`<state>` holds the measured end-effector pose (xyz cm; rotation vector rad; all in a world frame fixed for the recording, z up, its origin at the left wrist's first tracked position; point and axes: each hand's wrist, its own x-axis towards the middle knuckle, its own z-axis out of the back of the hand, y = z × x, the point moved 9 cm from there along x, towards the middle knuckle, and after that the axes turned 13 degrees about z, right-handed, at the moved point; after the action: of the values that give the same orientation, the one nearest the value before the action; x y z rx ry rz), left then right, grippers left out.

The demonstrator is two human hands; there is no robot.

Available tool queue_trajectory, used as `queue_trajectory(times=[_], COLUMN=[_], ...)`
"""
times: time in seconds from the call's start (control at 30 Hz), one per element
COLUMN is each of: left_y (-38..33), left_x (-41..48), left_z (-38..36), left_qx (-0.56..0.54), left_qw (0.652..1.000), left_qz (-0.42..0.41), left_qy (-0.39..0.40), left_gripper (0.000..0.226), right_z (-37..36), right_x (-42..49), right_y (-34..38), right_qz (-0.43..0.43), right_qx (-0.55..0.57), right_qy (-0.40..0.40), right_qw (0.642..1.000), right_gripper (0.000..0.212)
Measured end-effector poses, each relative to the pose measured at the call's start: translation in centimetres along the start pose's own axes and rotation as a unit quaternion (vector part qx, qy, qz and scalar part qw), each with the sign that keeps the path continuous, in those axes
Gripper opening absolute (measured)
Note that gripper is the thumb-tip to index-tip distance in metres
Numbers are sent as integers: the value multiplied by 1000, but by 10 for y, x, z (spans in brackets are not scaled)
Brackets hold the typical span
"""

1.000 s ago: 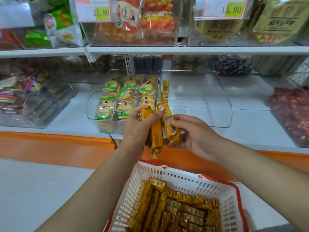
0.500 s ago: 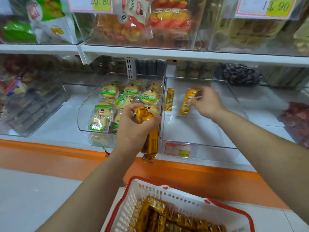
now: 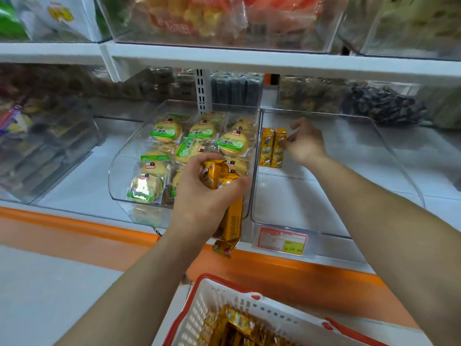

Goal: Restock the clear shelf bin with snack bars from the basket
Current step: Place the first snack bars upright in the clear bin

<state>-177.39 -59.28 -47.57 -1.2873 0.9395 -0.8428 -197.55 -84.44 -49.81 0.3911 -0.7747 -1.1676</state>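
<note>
Head view, looking down at a white shelf (image 3: 82, 181) with an orange front edge. The upper shelf (image 3: 249, 59) above it carries bagged goods, too blurred to read.

On the white shelf, right of centre, is the clear shelf bin (image 3: 324, 201). Its floor is mostly bare and a price tag (image 3: 283, 239) sits on its front lip. Against its left wall stands a neighbouring bin (image 3: 117, 176) filled with round cakes (image 3: 163, 131) in green-labelled wrappers.

At the bottom edge of view is the basket (image 3: 219, 300), with white lattice walls and a red rim, in front of and below the shelf. Loose bars (image 3: 237, 325) in gold wrappers lie in it.

Left hand (image 3: 199, 198): in front of the neighbouring bin, near the wall between the two bins. Fingers and thumb are curled round a bundle of snack bars (image 3: 232, 221). The bundle hangs roughly upright, with its lower ends sticking out below the palm. The count in the bundle is not readable.

Right hand (image 3: 305, 143): inside the clear shelf bin, at its rear left. The fingers are curled, and the fingertips (image 3: 287, 141) meet the right edge of the outer bar (image 3: 278, 148). Cannot tell whether they pinch it or only touch it.

Two bars lie flat on the bin floor, lengthwise front to back, side by side and touching. The inner bar (image 3: 266, 147) is just beside the bin's left wall, with the outer bar on its right.
</note>
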Motion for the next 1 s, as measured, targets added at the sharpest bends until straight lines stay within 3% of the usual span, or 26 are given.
queue_trajectory(times=[0.17,0.27,0.4,0.5,0.57,0.63,0.7,0.77,0.83,1.0], left_y=[-3,-7,-12,-13,-11,-7,-4,-6,-8,-8], left_x=[-4,-15,-36,-56,-69,-79,-87,-93,-100,-108], left_z=[1,-2,-12,-23,-29,-32,-35,-37,-38,-38], left_qx=[-13,-24,-41,-70,-89,-102,-137,-151,-139,-112], left_qw=[1000,1000,999,997,994,991,982,978,980,985], left_qz=[9,16,26,44,60,85,124,132,119,102], left_qy=[-8,-4,10,9,3,4,27,59,77,81], left_gripper=[50,50,48,51,53,50,41,27,28,34], right_z=[31,56,58,52,54,57,62,64,68,72], right_x=[-23,-72,-179,-247,-263,-266,-268,-274,-281,-288], right_y=[17,53,110,140,144,141,135,133,135,138], right_qz=[7,37,48,40,43,30,-23,-87,-120,-117], right_qx=[-27,71,232,253,228,246,335,455,519,518], right_qy=[3,18,186,268,239,209,203,214,225,239], right_qw=[1000,997,954,929,943,946,920,860,816,813], right_gripper=[47,24,18,45,56,49,37,32,31,28])
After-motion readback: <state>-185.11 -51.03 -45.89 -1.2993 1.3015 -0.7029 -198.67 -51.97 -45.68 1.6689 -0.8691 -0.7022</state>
